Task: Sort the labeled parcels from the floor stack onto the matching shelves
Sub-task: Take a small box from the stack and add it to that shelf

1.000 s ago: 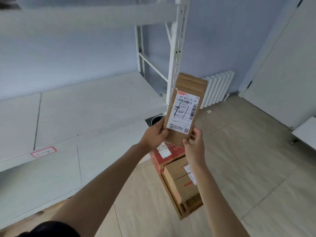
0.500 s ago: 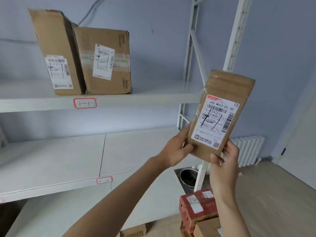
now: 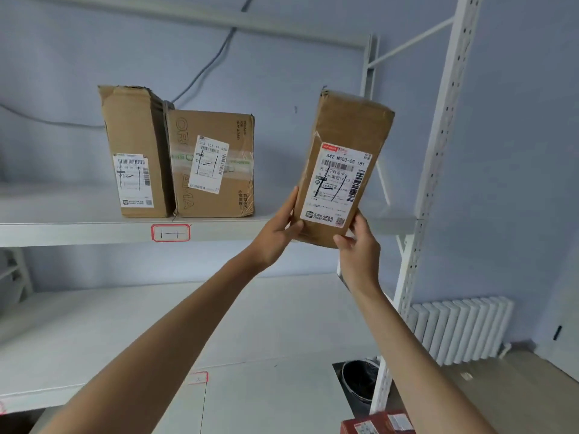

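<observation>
Holding: flat brown parcel (image 3: pixel 344 170) up in front of the upper shelf (image 3: pixel 78 234), tilted a little to the right, label (image 3: pixel 340 186) facing me.
Left hand (image 3: pixel 277 231): fingers curled round the parcel's lower left edge, thumb on the front.
Right hand (image 3: pixel 357 245): fingers pinching the lower right corner from below.
Parcel position: in the air, to the right of the two boxes already on that shelf – tall box (image 3: pixel 134 151) and wider box (image 3: pixel 213 164), both upright and touching each other.
Marking: I read a hand-drawn "1-1" over the printed label, but the strokes are rough, so that's my reading only.
Shelf tag (image 3: pixel 170 233): red-bordered, reads "1-1" – looks like a match to me.
Lower shelf tag (image 3: pixel 197 378): too small to read.
Step in hand: placing, I'd say; parcel not yet over the shelf board.
How I'd do it: lift the bottom edge over the shelf lip, set it down in the free space right of the wider box, label out.
Watch: parcel is thin, likely to tip if stood on end – I'd lean it on the wider box or lay it flat.
Also watch: white upright (image 3: pixel 438 170) just right of the parcel; keep the top corner off it.
Floor stack: only a red box (image 3: pixel 376 426) shows at the bottom edge.
</observation>
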